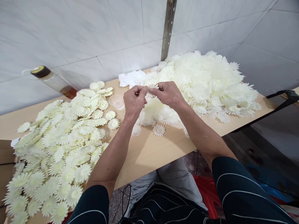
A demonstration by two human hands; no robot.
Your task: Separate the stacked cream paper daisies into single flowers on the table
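Note:
Over the middle of the table, my left hand [135, 101] and my right hand [167, 93] meet with fingertips pinched close together. Between them shows part of a pale cream artificial flower [153, 90], mostly covered by the fingers. Both hands are closed on it, though its exact layers are hidden. Beneath and behind my right hand spreads a big heap of thin white flower pieces [205, 77]. A single flower piece [159, 130] lies flat on the table in front of it. To the left is a second heap of cream, thicker-looking flowers [70, 137].
A bottle with amber liquid [54, 82] leans by the wall behind the left heap. Near my left hand are a shallow clear dish [116, 102] and crumpled white paper [132, 77]. A metal upright [168, 29] stands at the wall. The wooden table [137, 158] has its edge close to my lap.

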